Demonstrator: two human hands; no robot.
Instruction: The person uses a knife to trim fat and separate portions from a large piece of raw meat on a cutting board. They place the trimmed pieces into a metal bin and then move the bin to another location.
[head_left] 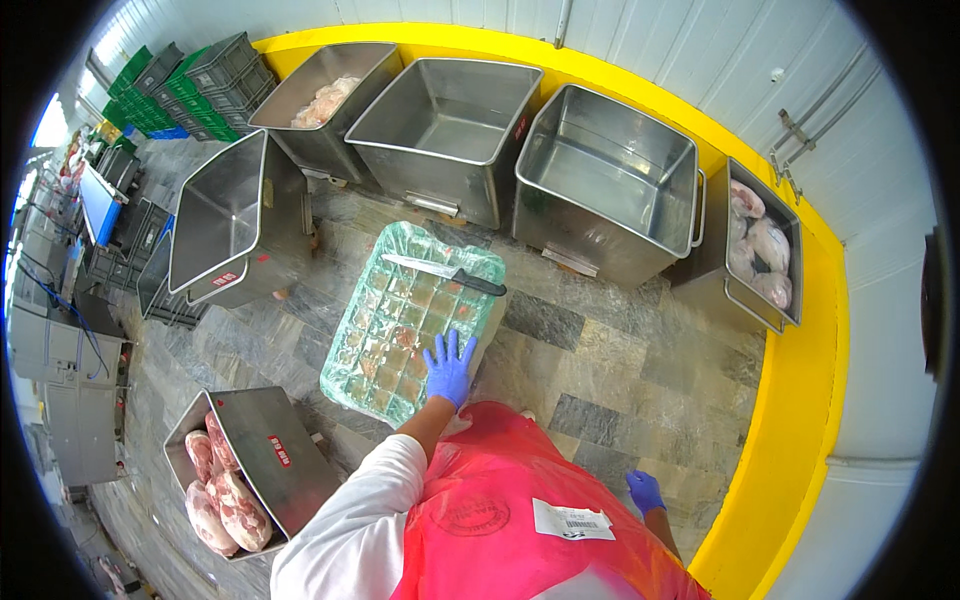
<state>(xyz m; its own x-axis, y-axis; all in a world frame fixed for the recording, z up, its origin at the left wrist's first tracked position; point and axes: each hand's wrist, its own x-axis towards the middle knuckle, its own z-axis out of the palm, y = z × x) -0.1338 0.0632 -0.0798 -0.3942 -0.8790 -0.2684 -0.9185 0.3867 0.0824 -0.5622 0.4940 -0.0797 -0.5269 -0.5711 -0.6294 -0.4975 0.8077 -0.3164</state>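
Observation:
A rectangular green gridded crate (385, 335), covered with shiny clear film, stands in front of me; reddish-brown patches show through some squares. On its far part lies a knife (455, 275), with the blade toward the left and the black handle toward the right. My left hand (450, 372), in a blue glove, rests spread on the near right edge of this crate, short of the knife. Away from it, my right hand (645, 491) hangs low at my right side, also blue-gloved. Its fingers look curled in, and I see nothing in them.
Steel bins surround me: one with pale meat (325, 102), a bare-bottomed bin (450, 115), another (612, 165), one at left (222, 215), one with wrapped meat (765, 245), and one with meat pieces (228, 490) near left. Stacked crates (225, 80) stand far left. A yellow kerb (800, 440) lines the wall.

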